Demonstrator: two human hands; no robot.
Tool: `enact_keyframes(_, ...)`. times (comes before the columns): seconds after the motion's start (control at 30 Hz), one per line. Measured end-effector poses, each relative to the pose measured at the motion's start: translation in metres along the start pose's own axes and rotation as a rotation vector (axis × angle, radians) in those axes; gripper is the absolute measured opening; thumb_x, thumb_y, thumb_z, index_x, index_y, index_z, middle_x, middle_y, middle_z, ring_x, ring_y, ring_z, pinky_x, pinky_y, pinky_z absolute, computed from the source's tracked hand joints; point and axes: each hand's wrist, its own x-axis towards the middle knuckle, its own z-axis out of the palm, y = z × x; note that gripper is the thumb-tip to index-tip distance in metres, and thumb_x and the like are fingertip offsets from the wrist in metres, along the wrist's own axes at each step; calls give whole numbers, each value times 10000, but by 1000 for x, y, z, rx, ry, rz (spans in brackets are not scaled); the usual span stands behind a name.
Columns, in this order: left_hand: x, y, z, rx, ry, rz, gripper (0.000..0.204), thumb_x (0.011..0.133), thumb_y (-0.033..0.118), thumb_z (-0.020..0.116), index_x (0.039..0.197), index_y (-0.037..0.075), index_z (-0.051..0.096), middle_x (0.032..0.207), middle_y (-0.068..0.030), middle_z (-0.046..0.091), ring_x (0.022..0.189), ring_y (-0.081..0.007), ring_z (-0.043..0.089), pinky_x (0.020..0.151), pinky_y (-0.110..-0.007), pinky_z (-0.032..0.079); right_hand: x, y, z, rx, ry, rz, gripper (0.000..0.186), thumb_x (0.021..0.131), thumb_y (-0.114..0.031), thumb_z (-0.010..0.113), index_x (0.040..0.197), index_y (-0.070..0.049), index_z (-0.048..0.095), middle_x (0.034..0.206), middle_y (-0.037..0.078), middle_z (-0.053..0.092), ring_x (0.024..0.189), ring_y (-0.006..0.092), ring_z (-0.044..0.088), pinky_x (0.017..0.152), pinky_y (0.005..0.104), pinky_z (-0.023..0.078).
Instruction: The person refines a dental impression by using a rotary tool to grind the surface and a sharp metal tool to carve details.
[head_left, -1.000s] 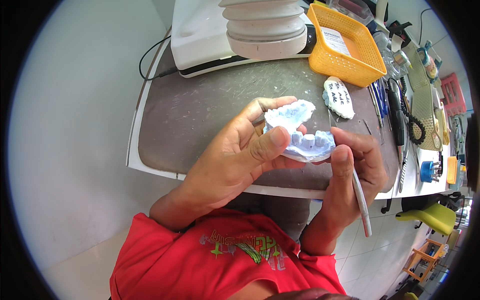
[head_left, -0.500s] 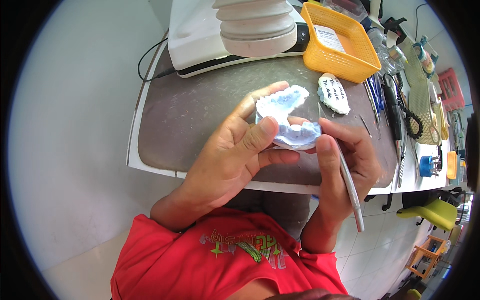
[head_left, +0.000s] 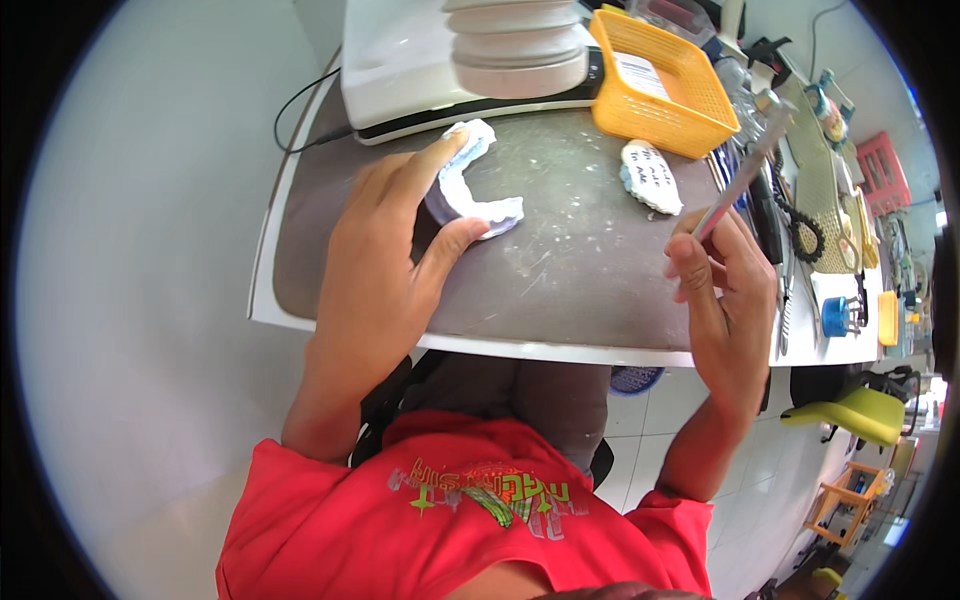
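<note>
Dental cast (head_left: 468,196), a pale bluish-white horseshoe of plaster, lies on the grey table (head_left: 560,270), close in front of the white machine at the far edge. It is pressed down and held by the left hand (head_left: 385,250): the forefinger is laid along the outer curve up to the far end, and the thumb is set against the near end, so the grip of this hand is closed on the cast from both sides. The cast is judged to be stiff and rather light, but brittle; the thin ends of the arch and the small teeth on top are likely to chip if it is knocked or squeezed there. The base and the thick outer wall are judged to be the safe places to take hold of. Its surface looks dry and chalky, so slipping is not much expected.

To the right, a little above the table edge, the right hand (head_left: 725,300) is closed around a thin metal instrument (head_left: 738,175), which is pointed upward and away and is kept well apart from the cast.

Farther on the table, a second small whitish cast (head_left: 650,178) is seen, with dark writing on it. Behind it an orange plastic basket (head_left: 690,130) stands, and beside that the white machine (head_left: 400,60) with a black cable (head_left: 300,115) is placed. More tools are laid on the right side, too small to be told.
</note>
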Motion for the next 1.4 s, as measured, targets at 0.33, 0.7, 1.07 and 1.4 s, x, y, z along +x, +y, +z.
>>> enact_keyframes(0.33, -9, -10, -3, 14, 151, 68, 499, 772, 172, 810, 1246, 92, 674, 1298, -95, 591, 1171, -311, 557, 990, -410, 444, -22, -1, 27, 111, 71, -7, 76, 875, 3, 694, 927, 59, 690, 793, 61, 662, 711, 92, 615, 669, 227, 489)
enact_keyframes(0.7, -3, -6, -2, -6, 189, 143, 668, 632, 132, 882, 1260, 97, 657, 1336, -90, 595, 1228, -310, 556, 1023, -398, 458, -46, -1, 59, 297, 127, -107, 156, 802, 85, 699, 951, 41, 682, 879, 131, 700, 759, 177, 670, 699, 270, 530)
enact_keyframes(1.07, -37, 18, -12, -133, 21, 269, 422, 729, 146, 826, 1123, 39, 719, 1072, -94, 714, 1037, -254, 659, 841, -356, 514, -64, -15, 52, 122, 53, -197, 196, 739, 37, 801, 907, -7, 709, 766, 91, 716, 645, 182, 691, 604, 268, 538)
enact_keyframes(1.4, -60, 17, -3, -244, -176, 510, 227, 759, 124, 796, 972, 63, 747, 877, -32, 733, 813, -175, 702, 693, -306, 498, -72, -11, 44, 307, -238, -320, 236, 595, 33, 840, 781, -13, 703, 655, 99, 676, 548, 198, 663, 517, 256, 507)
